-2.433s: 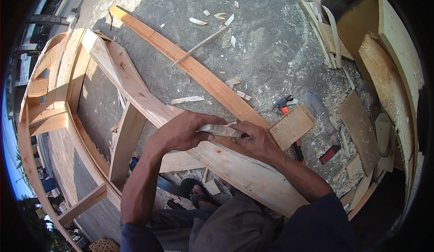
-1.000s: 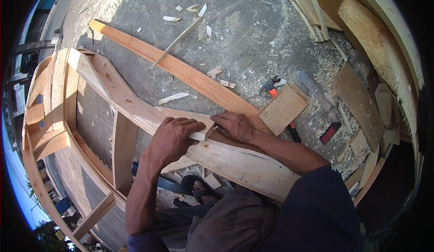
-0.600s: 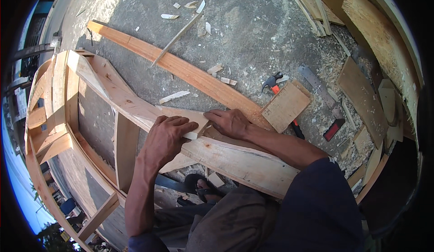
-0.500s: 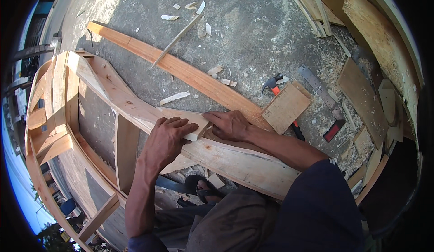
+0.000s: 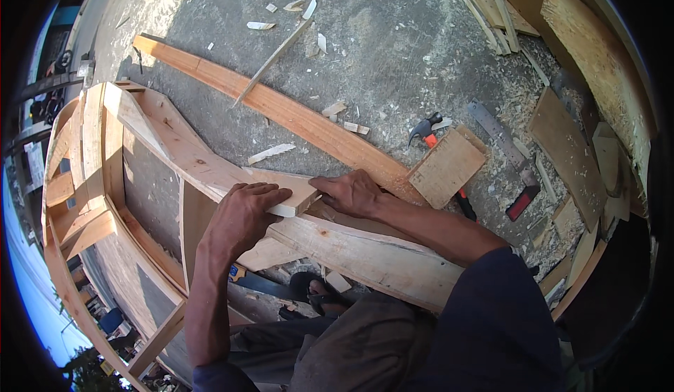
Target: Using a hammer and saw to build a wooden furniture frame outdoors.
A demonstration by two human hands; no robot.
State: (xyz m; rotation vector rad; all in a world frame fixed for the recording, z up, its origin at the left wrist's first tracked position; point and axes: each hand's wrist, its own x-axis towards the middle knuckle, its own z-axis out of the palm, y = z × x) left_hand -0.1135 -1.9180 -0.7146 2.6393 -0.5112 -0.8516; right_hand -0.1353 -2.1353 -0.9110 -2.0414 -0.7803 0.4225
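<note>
My left hand (image 5: pixel 242 216) grips a short pale wooden board (image 5: pixel 295 187) from its near side, fingers over the top face. The board lies along the curved rail of a wooden frame (image 5: pixel 200 160), its cut end facing toward me. My right hand (image 5: pixel 351 192) is closed at the board's right corner, index finger and thumb against the edge; the other fingers are curled under. Below both hands, a wide curved plank (image 5: pixel 372 251) runs to the lower right, close to my lap. The undersides of both hands are hidden.
A long reddish plank (image 5: pixel 274 114) lies on the concrete floor beyond the frame. To the right are a claw hammer (image 5: pixel 425 128), partly under a wood block (image 5: pixel 447 167), and a metal square (image 5: pixel 502 142) with a red handle. A saw (image 5: pixel 263 284) lies near my foot. Wood offcuts are scattered about.
My left hand has shifted slightly left and back along the board, so more of its end shows. My right hand has moved slightly left. The saw's blue-and-yellow handle has come into sight.
</note>
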